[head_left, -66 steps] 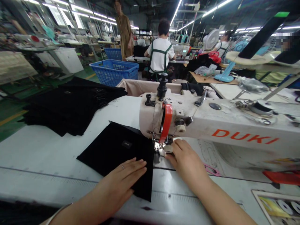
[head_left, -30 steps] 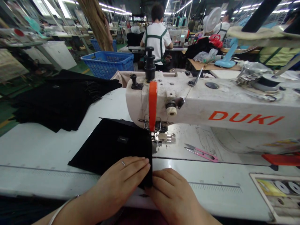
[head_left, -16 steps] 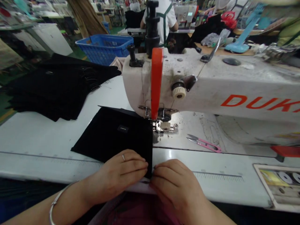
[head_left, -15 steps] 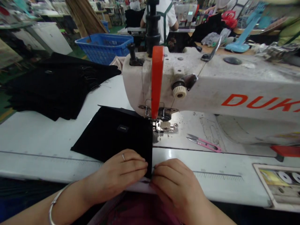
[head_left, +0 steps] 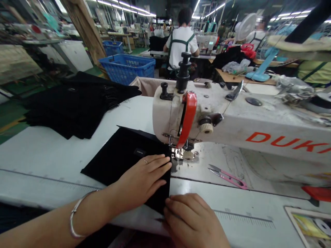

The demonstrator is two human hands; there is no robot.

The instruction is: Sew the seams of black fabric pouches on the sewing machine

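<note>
A black fabric piece (head_left: 113,162) with a small dark label (head_left: 140,152) lies on the white sewing table, its right edge at the presser foot (head_left: 183,154) of a sewing machine (head_left: 232,120). My left hand (head_left: 146,175) rests on the fabric with its fingers stretched toward the foot, palm down, a ring on one finger. At the near right corner of the piece, my right hand (head_left: 192,218) has its fingers curled and pinched on the edge; the thumb is mostly hidden. Pink thread snips (head_left: 229,176) lie on the machine bed, right of the foot.
A pile of black fabric pieces (head_left: 74,106) lies at the table's left end. Behind it stand a blue plastic basket (head_left: 129,69) and a beige cloth-lined bin (head_left: 146,86). A person in white (head_left: 182,44) sits farther back. A tray with bobbins (head_left: 310,224) is at the lower right.
My left hand has slid forward along the fabric toward the presser foot and flattened out. My right hand stays at the near corner. The head view has tilted up.
</note>
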